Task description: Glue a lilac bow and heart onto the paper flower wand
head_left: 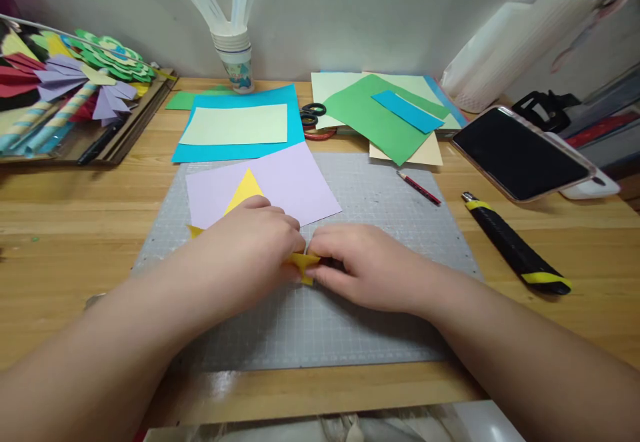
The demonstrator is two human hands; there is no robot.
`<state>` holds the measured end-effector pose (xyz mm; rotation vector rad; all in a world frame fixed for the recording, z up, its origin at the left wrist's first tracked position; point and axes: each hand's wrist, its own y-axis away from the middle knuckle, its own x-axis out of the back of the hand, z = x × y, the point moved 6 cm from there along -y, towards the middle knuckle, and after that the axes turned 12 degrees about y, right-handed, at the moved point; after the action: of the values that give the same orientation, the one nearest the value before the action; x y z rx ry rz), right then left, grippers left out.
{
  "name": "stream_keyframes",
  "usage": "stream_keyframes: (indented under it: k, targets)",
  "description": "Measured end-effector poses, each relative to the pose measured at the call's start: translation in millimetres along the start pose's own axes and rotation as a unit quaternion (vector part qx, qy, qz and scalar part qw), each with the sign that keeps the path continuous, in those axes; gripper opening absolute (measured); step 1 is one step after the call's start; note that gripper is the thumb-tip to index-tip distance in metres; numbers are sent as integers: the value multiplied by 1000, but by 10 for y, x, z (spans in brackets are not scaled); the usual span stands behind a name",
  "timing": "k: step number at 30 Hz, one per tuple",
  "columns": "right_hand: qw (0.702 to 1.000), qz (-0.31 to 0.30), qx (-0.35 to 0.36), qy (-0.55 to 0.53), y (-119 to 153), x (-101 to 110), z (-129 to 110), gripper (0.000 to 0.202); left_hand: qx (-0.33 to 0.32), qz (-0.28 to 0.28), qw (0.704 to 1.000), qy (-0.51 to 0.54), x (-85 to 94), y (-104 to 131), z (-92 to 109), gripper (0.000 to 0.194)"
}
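Note:
A small folded yellow paper piece (304,263) is pinched between both hands over the grey cutting mat (310,335). My left hand (255,242) has its fingers closed on the piece's left side. Against the right side, the thumb and fingers of my right hand (360,262) are closed. Beyond my left hand, a yellow paper triangle (246,187) lies on a lilac sheet (295,185), its lower part hidden by the hand. Another bit of yellow paper (195,231) shows beside the left forearm.
Blue (235,155) and green paper sheets (370,112) lie behind the mat, with scissors (311,114) between them. A pencil (419,187), a cutter (515,242) and a phone (523,152) are at right. Paper cups (237,62) stand by the wall; paper crafts (75,95) lie at left.

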<state>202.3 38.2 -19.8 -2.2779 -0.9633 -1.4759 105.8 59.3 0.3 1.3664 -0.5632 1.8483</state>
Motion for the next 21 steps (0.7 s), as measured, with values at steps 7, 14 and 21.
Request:
stream_keyframes:
  k: [7, 14, 21]
  targets:
    - [999, 7, -48, 8, -20, -63, 20, 14, -31, 171, 976, -128, 110, 474, 367, 27]
    - [998, 4, -54, 30, -33, -69, 12, 13, -16, 156, 985, -71, -376, 777, 370, 42]
    - [997, 19, -69, 20, -66, -60, 59, 12, 47, 193, 980, -7, -525, 825, 326, 38]
